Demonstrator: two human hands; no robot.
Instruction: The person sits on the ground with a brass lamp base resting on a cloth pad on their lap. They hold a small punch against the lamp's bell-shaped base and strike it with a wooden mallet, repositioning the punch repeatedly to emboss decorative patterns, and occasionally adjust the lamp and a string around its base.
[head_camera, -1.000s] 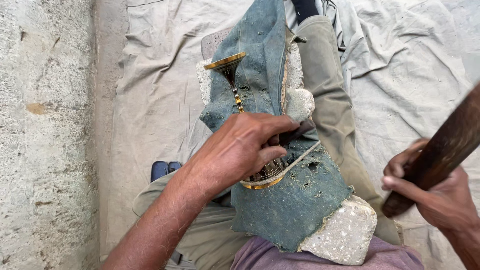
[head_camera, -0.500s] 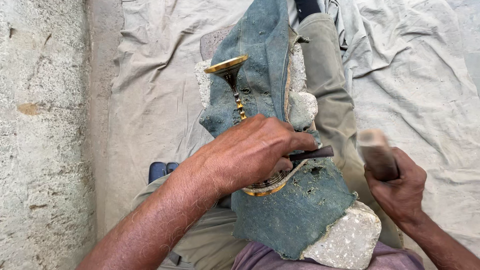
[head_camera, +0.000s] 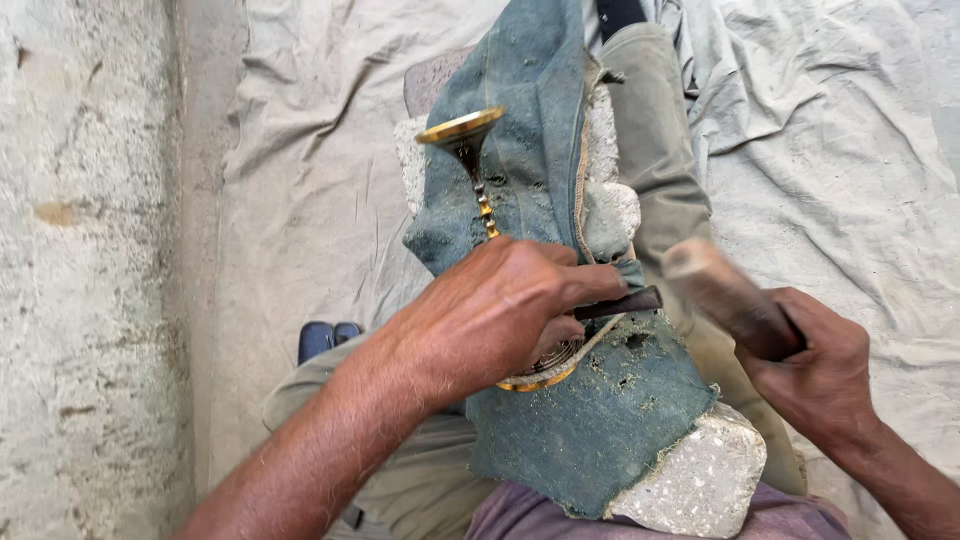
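Note:
A brass stemmed piece (head_camera: 468, 150) with a flared cup end and a round engraved base (head_camera: 545, 365) lies on blue denim cloth (head_camera: 600, 420) draped over a pale stone block (head_camera: 690, 480) on my lap. My left hand (head_camera: 500, 310) presses down on the brass base and grips a dark metal chisel (head_camera: 625, 303) that points right. To the right, my right hand (head_camera: 815, 365) holds a wooden mallet (head_camera: 725, 295), blurred with motion, its head close to the chisel's end.
A grey canvas sheet (head_camera: 320, 200) covers the floor around my legs, which are in khaki trousers (head_camera: 650, 120). A rough concrete strip (head_camera: 80, 270) runs down the left side. A dark blue object (head_camera: 325, 338) shows by my left thigh.
The right hand swung the mallet down from high at the right edge to just beside the chisel's end. The left hand stayed on the brass base with the chisel.

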